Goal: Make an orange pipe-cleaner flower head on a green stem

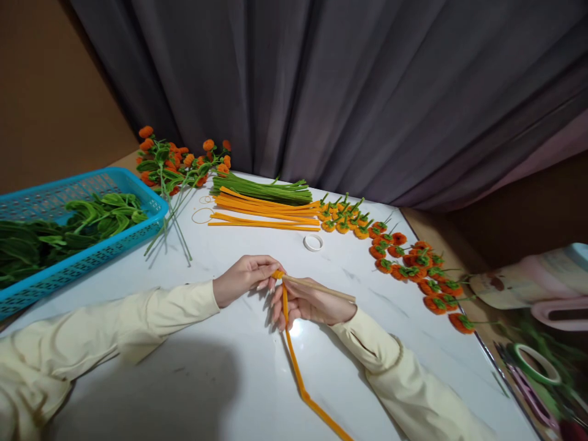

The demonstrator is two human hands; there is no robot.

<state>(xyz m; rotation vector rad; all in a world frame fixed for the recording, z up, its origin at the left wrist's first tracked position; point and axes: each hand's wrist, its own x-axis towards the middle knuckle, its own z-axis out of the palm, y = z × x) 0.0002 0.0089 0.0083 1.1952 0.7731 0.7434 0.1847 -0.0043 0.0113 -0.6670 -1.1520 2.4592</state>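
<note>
My left hand [248, 275] is closed in a pinch at the tip of a thin wooden stick [321, 288], where an orange pipe cleaner [294, 367] is wound in a small coil. The stick slants right, passing over the back of my right hand [305, 303]. My right hand's fingers are curled about the pipe cleaner just below the coil. From there its long tail hangs down, bends once and runs out at the bottom edge. Past the hands lie more orange pipe cleaners [271, 208] and a bundle of green pipe cleaners [261, 188].
A blue basket [92, 257] with green leaves stands left, beside stemmed orange flowers [172, 159]. A white ring [313, 243] lies beyond my hands. Yellow-orange flower heads [342, 225] and darker orange ones [416, 260] line the right side, near a large bottle [519, 275] and green tape [535, 364].
</note>
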